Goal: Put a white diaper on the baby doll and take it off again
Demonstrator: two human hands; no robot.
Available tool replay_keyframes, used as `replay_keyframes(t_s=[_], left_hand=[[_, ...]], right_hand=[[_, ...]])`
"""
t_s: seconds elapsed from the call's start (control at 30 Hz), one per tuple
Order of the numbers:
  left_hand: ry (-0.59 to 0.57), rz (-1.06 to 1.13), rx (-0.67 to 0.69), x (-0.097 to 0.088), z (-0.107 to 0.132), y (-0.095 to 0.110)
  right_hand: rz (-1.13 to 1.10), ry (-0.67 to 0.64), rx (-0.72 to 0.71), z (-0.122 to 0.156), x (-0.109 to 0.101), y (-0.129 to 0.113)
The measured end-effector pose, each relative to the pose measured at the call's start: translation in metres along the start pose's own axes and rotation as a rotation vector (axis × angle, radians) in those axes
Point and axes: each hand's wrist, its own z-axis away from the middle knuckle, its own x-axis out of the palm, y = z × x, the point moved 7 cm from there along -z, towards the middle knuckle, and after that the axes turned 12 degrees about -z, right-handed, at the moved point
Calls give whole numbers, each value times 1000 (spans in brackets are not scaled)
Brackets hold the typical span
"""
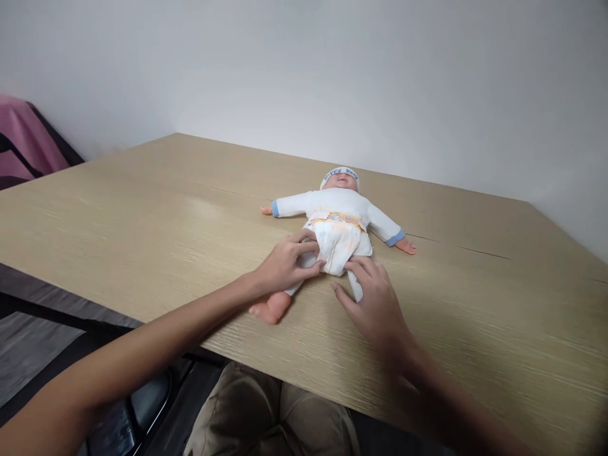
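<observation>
A baby doll [335,199] in a white outfit with blue cuffs and a printed hat lies on its back on the table, arms spread. Around its hips, over the clothes, is a white diaper [335,247] with a coloured print along its waistband. My left hand [287,261] has its fingers curled on the diaper's edge at the leg on the left. My right hand [375,294] touches the diaper's other leg edge with its fingertips, the thumb held apart. One bare doll foot [273,308] shows below my left hand; my right hand hides the other.
The wooden table [142,209] reaches back to a plain wall [285,76]. Something pink [28,136] stands beyond its left end. Below the near edge are my legs [266,411] and a black chair [152,399].
</observation>
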Motion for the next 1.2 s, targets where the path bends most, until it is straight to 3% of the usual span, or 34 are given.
replay_keyframes(t_s=[0.13, 0.33, 0.5, 0.73, 0.9, 1.1, 1.2], left_hand=[[23, 14, 2, 1, -1, -1], [-47, 0, -42, 7, -4, -8], [-60, 138, -168, 10, -2, -21], [58, 517, -386, 17, 10, -47], [69, 461, -528, 19, 18, -49], [-65, 306, -426, 15, 10, -41], [-158, 408, -467, 22, 8, -43]], right_hand=[[-47, -13, 31, 0, 1, 4], [-62, 10, 153, -4, 2, 12], [-220, 113, 283, -8, -8, 21], [-303, 182, 361, -5, -26, 25], [-260, 147, 345, -6, -26, 23], [-118, 75, 256, -13, -18, 15], [-117, 49, 230, -16, -14, 13]])
